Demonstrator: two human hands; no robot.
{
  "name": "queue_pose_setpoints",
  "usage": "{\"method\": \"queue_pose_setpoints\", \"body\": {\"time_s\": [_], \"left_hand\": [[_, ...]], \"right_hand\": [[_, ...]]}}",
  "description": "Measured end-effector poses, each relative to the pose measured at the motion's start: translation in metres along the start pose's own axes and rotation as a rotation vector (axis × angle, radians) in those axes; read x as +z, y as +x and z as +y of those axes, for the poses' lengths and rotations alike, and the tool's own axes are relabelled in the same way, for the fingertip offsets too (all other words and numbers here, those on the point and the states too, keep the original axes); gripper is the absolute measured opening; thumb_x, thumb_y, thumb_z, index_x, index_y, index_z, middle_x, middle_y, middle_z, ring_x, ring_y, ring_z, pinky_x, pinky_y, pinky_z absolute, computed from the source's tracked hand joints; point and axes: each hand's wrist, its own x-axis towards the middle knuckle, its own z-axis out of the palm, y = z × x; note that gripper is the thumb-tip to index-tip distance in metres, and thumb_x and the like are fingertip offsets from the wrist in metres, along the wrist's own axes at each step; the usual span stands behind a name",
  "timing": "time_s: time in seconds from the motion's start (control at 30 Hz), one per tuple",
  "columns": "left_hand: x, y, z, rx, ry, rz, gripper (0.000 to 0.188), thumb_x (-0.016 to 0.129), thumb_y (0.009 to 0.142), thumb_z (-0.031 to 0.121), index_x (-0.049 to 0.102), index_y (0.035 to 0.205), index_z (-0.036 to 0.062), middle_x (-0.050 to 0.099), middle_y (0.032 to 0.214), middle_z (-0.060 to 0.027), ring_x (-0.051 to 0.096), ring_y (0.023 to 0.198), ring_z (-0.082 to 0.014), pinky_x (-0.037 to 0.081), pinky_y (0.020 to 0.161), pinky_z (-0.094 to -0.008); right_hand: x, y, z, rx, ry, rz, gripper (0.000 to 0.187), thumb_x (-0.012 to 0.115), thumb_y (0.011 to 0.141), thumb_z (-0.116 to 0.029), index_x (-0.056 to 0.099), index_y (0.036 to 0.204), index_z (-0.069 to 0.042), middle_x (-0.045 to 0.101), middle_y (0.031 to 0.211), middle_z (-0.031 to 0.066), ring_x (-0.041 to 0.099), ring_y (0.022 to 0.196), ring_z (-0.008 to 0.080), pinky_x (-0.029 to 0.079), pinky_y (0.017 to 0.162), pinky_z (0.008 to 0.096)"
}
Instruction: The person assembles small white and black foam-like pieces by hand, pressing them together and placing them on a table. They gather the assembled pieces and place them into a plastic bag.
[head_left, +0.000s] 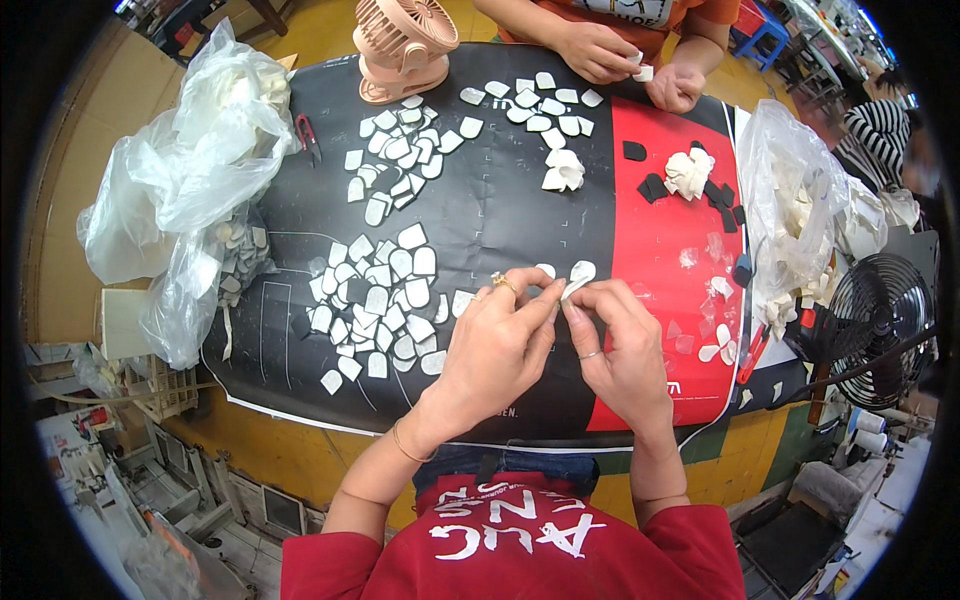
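Both my hands meet over the middle of the black and red mat, fingertips close together. My right hand (622,335) is closed in a pinch on a small thin white piece (573,287). Beside it my left hand (503,335), with a ring and a bracelet, is closed too; whatever its fingertips hold is hidden. Just beyond the fingertips shows a white piece with a rounded end (582,270). To the left of my left hand spreads a loose pile of similar white rounded pieces (376,302), a few dark ones among them.
Across the table, a person's hands (600,55) hold small white pieces. More white pieces (402,150) lie farther off, near a pink fan (405,45). Red-handled snips (308,138) lie beside plastic bags (190,170) at left. A bag (800,190) and black fan (880,325) stand right.
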Motion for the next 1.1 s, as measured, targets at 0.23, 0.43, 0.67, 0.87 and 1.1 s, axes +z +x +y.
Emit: {"method": "queue_pose_setpoints", "body": {"time_s": [0.23, 0.43, 0.67, 0.87, 1.1], "left_hand": [[0.003, -0.001, 0.000, -0.009, 0.009, 0.017, 0.031, 0.066, 0.084, 0.000, 0.068, 0.115, -0.0034, 0.064, 0.108, -0.0117, 0.063, 0.073, -0.0232, 0.047, 0.071, -0.0375], [0.004, 0.000, 0.001, -0.009, 0.020, 0.018, 0.029, 0.067, 0.084, 0.001, 0.070, 0.112, -0.0025, 0.065, 0.105, -0.0109, 0.063, 0.072, -0.0232, 0.047, 0.070, -0.0369], [0.004, 0.004, -0.004, -0.038, -0.113, 0.073, 0.016, 0.068, 0.085, 0.002, 0.072, 0.100, -0.0018, 0.067, 0.094, -0.0118, 0.063, 0.066, -0.0237, 0.048, 0.065, -0.0351], [-0.007, 0.007, -0.019, -0.157, -0.160, 0.173, 0.011, 0.066, 0.088, 0.002, 0.070, 0.095, -0.0066, 0.069, 0.094, -0.0142, 0.065, 0.068, -0.0216, 0.051, 0.065, -0.0305], [-0.002, 0.018, -0.032, -0.307, 0.112, 0.225, 0.024, 0.073, 0.087, 0.011, 0.072, 0.108, -0.0018, 0.065, 0.104, -0.0147, 0.066, 0.083, -0.0231, 0.052, 0.071, -0.0334]], "right_hand": [[0.001, -0.001, 0.002, -0.042, -0.039, 0.022, 0.011, 0.066, 0.091, -0.008, 0.065, 0.098, 0.000, 0.065, 0.092, 0.0118, 0.062, 0.079, 0.0316, 0.046, 0.072, 0.0397], [0.000, -0.001, 0.004, -0.050, -0.056, 0.021, 0.011, 0.066, 0.091, -0.008, 0.065, 0.098, -0.001, 0.065, 0.092, 0.0115, 0.061, 0.078, 0.0309, 0.045, 0.073, 0.0393], [-0.005, 0.003, 0.002, -0.089, -0.088, -0.026, 0.008, 0.066, 0.089, -0.007, 0.064, 0.096, -0.002, 0.065, 0.092, 0.0098, 0.061, 0.078, 0.0281, 0.045, 0.074, 0.0385], [-0.016, 0.006, 0.005, -0.008, -0.115, 0.001, 0.005, 0.064, 0.089, -0.003, 0.062, 0.093, 0.000, 0.064, 0.092, 0.0119, 0.060, 0.081, 0.0287, 0.045, 0.076, 0.0371], [-0.023, 0.007, 0.017, 0.107, -0.108, 0.039, 0.009, 0.064, 0.092, -0.010, 0.064, 0.098, -0.002, 0.065, 0.094, 0.0105, 0.061, 0.081, 0.0295, 0.045, 0.076, 0.0391]]}}
